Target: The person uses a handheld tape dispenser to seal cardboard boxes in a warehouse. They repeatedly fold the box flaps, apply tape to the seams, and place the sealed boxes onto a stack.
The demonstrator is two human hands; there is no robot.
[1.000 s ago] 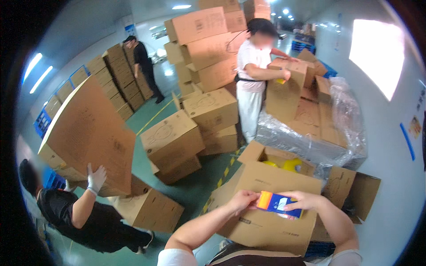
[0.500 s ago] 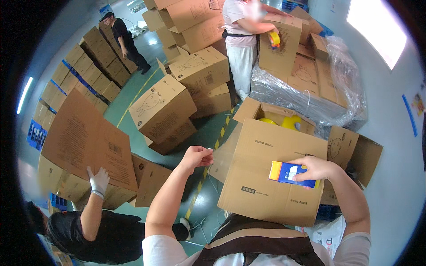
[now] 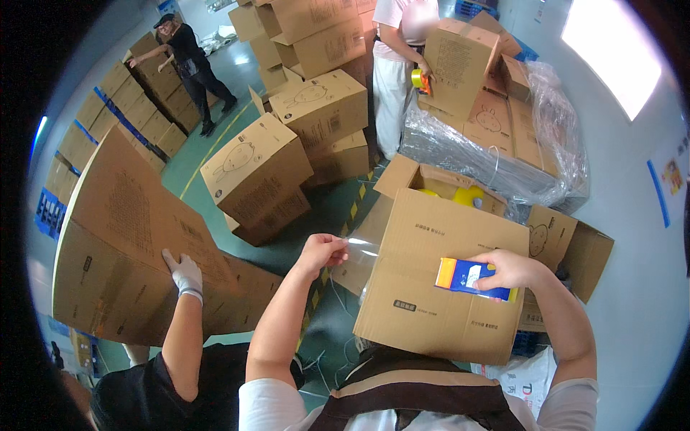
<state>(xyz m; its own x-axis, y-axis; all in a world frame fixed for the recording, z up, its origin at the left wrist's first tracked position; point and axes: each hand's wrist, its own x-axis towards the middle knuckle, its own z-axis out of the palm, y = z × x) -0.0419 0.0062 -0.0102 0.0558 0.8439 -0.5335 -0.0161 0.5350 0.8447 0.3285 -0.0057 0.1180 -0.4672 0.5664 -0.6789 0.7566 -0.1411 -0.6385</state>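
in the head view, your right hand point(image 3: 512, 269) is clamped on a blue and orange tape dispenser point(image 3: 471, 278), pressing it flat against the near flap of the open cardboard box point(image 3: 438, 287) in front of you. your left hand point(image 3: 323, 253) is pinched together on the free end of a clear strip of tape point(image 3: 361, 248) that runs from the box's left edge, held just off the carton. the box stands tilted toward you, and something yellow point(image 3: 467, 195) shows inside its open top. to your left a gloved hand point(image 3: 185, 271) of another person lies flat on a large cardboard box point(image 3: 122, 237). further off, sealed cartons point(image 3: 287, 144) are stacked on the green floor point(image 3: 338, 208), and a wrapped pallet point(image 3: 496, 144) stands behind your box, where another person holds a yellow tape roll point(image 3: 420, 80).
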